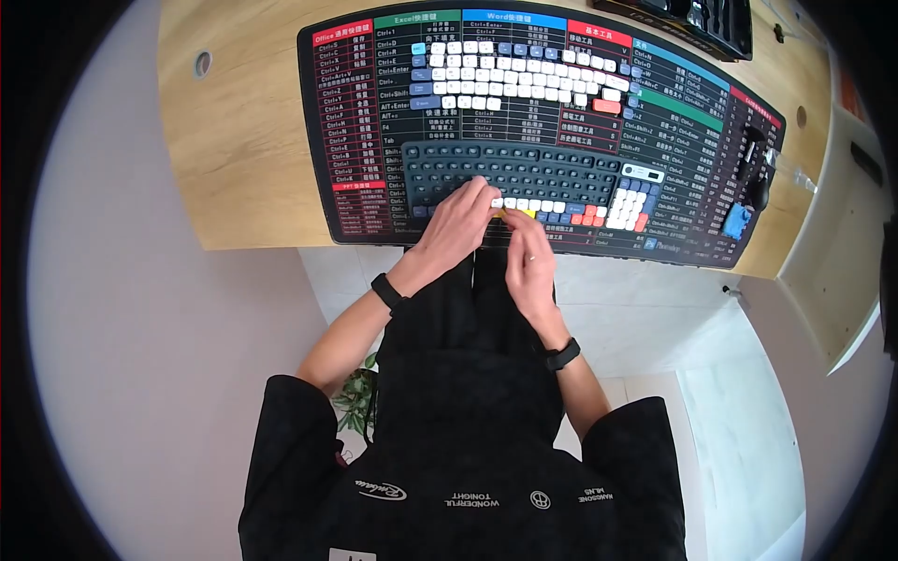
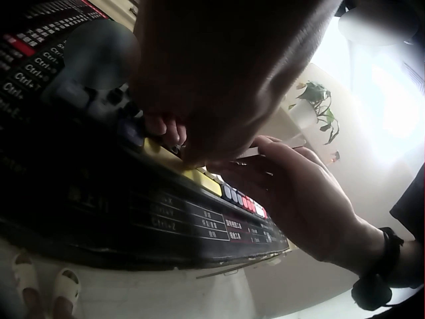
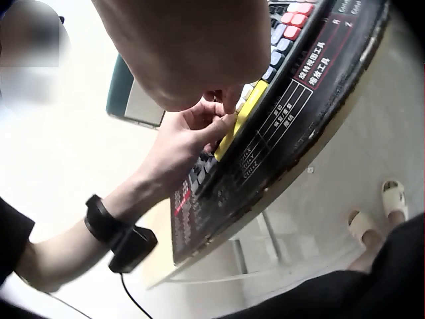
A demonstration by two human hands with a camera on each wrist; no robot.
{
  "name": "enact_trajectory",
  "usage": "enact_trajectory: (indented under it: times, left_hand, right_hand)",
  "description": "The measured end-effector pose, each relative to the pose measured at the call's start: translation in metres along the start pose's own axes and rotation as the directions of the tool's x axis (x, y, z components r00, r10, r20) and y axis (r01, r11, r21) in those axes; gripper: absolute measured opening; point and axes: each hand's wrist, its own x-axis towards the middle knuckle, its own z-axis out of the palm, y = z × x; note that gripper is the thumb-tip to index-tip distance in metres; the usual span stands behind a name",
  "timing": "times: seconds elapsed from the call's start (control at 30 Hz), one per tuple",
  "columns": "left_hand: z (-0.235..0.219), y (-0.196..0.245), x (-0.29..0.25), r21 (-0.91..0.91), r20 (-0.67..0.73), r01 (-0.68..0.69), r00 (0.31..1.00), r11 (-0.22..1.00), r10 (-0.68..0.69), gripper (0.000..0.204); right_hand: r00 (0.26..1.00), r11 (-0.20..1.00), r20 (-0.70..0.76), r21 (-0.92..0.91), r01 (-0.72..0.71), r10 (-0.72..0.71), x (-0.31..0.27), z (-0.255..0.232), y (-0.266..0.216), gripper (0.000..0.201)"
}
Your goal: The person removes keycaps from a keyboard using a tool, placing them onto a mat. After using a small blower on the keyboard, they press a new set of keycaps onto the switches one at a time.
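A dark keyboard [image 1: 513, 166] lies on the printed desk mat, most of its upper rows without keycaps. White, blue-grey and red keycaps [image 1: 552, 208] sit along its lower right rows. My left hand [image 1: 454, 222] bends over the lower rows, its fingertips bunched just above the yellow space bar [image 3: 244, 116]. Close on its right is my right hand [image 1: 531, 266], fingers bent and fingertips at the space bar's edge. In the right wrist view the two hands' fingertips meet over that bar. I cannot tell whether a keycap is between the fingers.
Loose keycaps [image 1: 524, 75] lie in rows on the desk mat [image 1: 351, 122] beyond the keyboard. At the right are a small blue object [image 1: 738, 222] and a black item [image 1: 754, 164]. A dark box [image 1: 687, 23] stands at the back right.
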Motion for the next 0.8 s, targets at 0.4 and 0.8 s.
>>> enact_trajectory:
  times: [0.4,0.8]
  left_hand:
    - [-0.017,-0.003,0.009,-0.076,0.083,0.008,0.997,0.997,-0.002,0.018]
    - [-0.045,0.004,0.067,-0.590,0.119,0.294,0.953,0.752,-0.279,0.015]
  right_hand:
    - [0.883,0.634,0.113,0.655,-0.411,0.456,0.025,-0.026,0.016,0.037]
    - [0.936,0.973,0.279,-0.147,-0.179,0.214,0.131,-0.041,-0.033,0.020]
